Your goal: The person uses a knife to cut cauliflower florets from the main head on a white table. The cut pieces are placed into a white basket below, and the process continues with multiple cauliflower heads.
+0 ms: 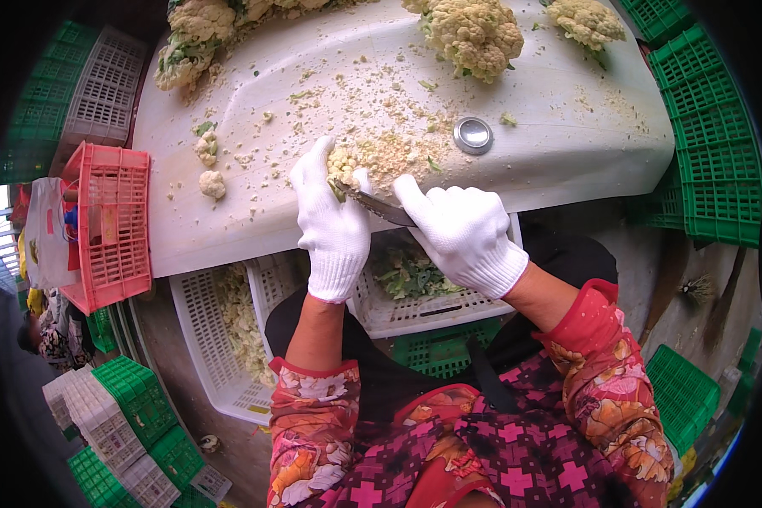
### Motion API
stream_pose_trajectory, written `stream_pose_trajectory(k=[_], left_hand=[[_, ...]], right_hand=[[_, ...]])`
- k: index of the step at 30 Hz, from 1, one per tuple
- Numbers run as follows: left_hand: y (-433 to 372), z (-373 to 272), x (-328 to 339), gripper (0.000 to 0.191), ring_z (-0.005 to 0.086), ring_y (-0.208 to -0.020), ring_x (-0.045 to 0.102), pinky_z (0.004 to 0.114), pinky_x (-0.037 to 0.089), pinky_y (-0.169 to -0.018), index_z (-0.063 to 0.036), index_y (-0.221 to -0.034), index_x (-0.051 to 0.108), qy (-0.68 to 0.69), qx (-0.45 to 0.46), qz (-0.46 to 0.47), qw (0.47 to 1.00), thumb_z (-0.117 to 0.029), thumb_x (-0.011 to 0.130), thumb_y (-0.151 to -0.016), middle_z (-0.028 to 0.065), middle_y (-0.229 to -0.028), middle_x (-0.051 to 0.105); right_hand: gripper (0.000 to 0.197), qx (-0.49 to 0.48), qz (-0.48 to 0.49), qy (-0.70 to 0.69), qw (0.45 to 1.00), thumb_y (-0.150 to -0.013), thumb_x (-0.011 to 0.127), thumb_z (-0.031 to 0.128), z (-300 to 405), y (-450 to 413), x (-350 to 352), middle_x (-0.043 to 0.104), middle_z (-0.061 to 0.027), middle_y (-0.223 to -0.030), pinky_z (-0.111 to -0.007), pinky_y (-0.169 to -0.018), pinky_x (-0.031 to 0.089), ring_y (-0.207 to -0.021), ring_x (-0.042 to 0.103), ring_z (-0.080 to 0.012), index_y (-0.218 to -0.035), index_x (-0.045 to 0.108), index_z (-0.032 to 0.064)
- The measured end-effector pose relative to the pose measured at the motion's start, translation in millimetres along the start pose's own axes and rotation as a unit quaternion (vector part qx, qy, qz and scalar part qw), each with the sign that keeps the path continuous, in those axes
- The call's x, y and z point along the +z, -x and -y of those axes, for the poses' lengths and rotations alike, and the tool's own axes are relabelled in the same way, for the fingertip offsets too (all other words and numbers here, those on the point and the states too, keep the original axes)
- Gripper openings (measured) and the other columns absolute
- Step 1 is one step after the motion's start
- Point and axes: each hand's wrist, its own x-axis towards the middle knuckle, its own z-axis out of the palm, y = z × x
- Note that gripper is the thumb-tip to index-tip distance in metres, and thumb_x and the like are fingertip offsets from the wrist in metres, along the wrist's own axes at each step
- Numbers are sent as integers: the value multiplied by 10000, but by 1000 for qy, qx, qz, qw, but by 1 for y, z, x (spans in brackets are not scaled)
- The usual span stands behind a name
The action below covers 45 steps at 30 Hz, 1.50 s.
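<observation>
Both of my hands wear white knit gloves and meet over the near edge of a white-covered table (254, 216). My left hand (333, 219) grips a small cauliflower piece (341, 166) between thumb and fingers. In my right hand (460, 232) is a knife (384, 208), its handle hidden in the fist. The blade's tip end touches the underside of the cauliflower piece. Pale cauliflower crumbs (397, 159) lie thickly just beyond the hands. Two loose florets, one (212, 184) nearer and one (207, 147) behind it, sit to the left.
Larger cauliflower heads (473, 38) lie along the table's far side, near a round metal lid-like disc (473, 135). Below the edge, white crates hold cut florets (247, 330) and green leaves (413, 273). A red crate (114, 225) stands left, green crates (714, 140) right. Another person (54, 330) is far left.
</observation>
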Motion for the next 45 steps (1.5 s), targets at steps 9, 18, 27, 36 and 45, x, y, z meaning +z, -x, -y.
stream_pose_trajectory(k=[9,18,27,36,45], left_hand=[[1,-4,9,745,451,-1269,593,484,499,-1082,-35,-1467,498,-72,59,-62,994,138,598,-750,263,-1394,530],[-1,-6,17,773,471,-1262,583,496,501,-1065,-18,-1494,465,-114,67,-81,988,128,605,-748,286,-1392,516],[0,-8,16,846,474,-1291,540,509,474,-1073,12,-1538,395,-165,71,-77,981,117,632,-733,285,-1415,482],[-2,-13,13,712,451,-1324,516,488,405,-1157,45,-1519,432,-132,110,-84,982,34,666,-847,302,-1420,515],[-3,-23,-4,755,198,-1226,582,310,509,-1017,-18,-1589,349,345,-223,93,907,-93,735,-944,120,-1428,529]], right_hand=[[462,27,16,-28,999,-848,717,205,2,0,3,581,-41,-697,-374,-510,478,-574,636,-225,-1277,605,79],[298,62,68,-2,996,-880,683,191,4,-1,0,616,-54,-695,-389,-502,488,-567,660,-241,-1146,593,96],[127,83,132,-17,988,-907,656,177,10,-5,-7,631,-57,-632,-392,-506,507,-561,685,-258,-944,544,128],[75,86,152,-36,984,-945,637,188,6,-3,-3,670,-87,-674,-399,-528,516,-585,695,-268,-970,623,118],[317,125,18,-151,980,-938,697,159,-9,-7,-15,700,-137,-829,-416,-601,545,-690,702,-317,-1247,670,97]])
